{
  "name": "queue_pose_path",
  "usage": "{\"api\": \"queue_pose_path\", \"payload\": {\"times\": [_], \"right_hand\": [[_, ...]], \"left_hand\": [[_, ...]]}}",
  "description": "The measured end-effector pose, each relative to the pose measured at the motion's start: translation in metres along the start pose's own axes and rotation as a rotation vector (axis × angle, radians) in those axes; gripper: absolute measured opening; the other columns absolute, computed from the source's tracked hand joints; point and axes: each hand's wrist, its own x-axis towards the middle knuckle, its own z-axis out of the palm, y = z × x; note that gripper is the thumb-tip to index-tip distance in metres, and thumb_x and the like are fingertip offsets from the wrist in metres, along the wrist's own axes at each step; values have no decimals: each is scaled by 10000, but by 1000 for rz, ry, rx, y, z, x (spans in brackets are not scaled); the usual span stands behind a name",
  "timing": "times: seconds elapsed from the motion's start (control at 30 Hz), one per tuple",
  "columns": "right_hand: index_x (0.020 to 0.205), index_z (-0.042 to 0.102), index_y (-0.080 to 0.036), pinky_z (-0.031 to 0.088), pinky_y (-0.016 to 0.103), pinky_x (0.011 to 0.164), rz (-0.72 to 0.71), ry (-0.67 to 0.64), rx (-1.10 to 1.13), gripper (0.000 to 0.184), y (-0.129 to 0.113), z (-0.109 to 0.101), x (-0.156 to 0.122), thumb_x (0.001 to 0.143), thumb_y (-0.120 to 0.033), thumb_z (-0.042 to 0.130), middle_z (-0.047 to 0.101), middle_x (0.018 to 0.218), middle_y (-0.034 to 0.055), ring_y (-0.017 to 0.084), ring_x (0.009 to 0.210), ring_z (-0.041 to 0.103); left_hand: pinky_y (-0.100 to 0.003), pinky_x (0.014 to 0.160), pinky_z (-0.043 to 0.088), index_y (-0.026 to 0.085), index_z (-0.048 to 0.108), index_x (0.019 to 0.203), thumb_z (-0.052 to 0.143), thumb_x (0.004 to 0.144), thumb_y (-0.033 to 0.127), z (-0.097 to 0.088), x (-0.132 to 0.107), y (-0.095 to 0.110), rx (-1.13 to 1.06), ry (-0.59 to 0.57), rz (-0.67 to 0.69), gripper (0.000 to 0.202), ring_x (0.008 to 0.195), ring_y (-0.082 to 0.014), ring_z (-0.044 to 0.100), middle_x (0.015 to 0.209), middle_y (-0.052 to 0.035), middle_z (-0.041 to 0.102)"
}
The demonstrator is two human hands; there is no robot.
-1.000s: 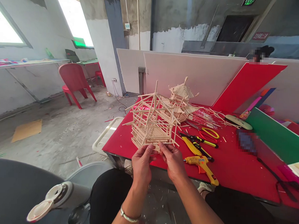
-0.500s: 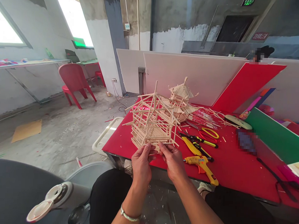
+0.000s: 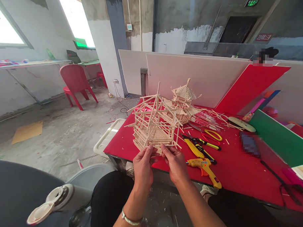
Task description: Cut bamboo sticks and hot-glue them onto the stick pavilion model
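Note:
A pagoda-like model made of thin wooden sticks [image 3: 154, 123] is held just above the near edge of the red table [image 3: 234, 169]. My left hand [image 3: 142, 166] pinches its lower front edge with fingers closed. My right hand [image 3: 174, 162] grips the same bottom edge a little to the right, fingers closed on the sticks. A second, smaller stick pagoda [image 3: 184, 99] stands on the table behind the first.
A yellow glue gun [image 3: 206, 169], yellow-handled pliers [image 3: 197, 145], scissors [image 3: 211, 133] and loose sticks lie right of the model. White, red and green boards lean at the back. A red chair [image 3: 75, 82] stands far left; a white bottle [image 3: 56, 203] is near my lap.
My left thumb and fingers shifted slightly up on the model's bottom edge. The model and my right hand have barely moved.

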Motion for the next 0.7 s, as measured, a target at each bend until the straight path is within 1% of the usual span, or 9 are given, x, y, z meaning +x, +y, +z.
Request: {"api": "queue_pose_path", "payload": {"times": [0.23,0.4,0.53,0.7], "right_hand": [[625,639,-174,227,230,464,4,4,9,397,1,0,0,592,-515,840,474,536,-50,70,501,315],[645,662,-182,261,234,471,7,-6,34,376,-1,2,-1,578,-504,846,506,536,-48,78,500,353],[609,657,-185,290,233,475,3,-13,50,368,-4,4,-2,569,-496,850,538,541,-40,82,508,388],[565,626,-172,241,214,442,-4,-23,34,389,-5,2,-4,590,-494,843,539,534,-35,58,485,328]], "left_hand": [[-181,491,464,130,730,728,868,600,344,0,1,-1,3,-11,2,285,571,-117,644,691,-46,707],[-189,493,474,133,728,749,865,606,345,1,1,0,53,-58,3,290,588,-129,652,682,-36,689],[-189,499,481,127,738,762,872,597,333,2,0,0,87,-95,-3,295,600,-127,644,665,-34,675],[-182,496,484,120,749,786,870,600,328,3,1,-2,91,-118,-5,304,603,-120,636,669,-39,679]]}}
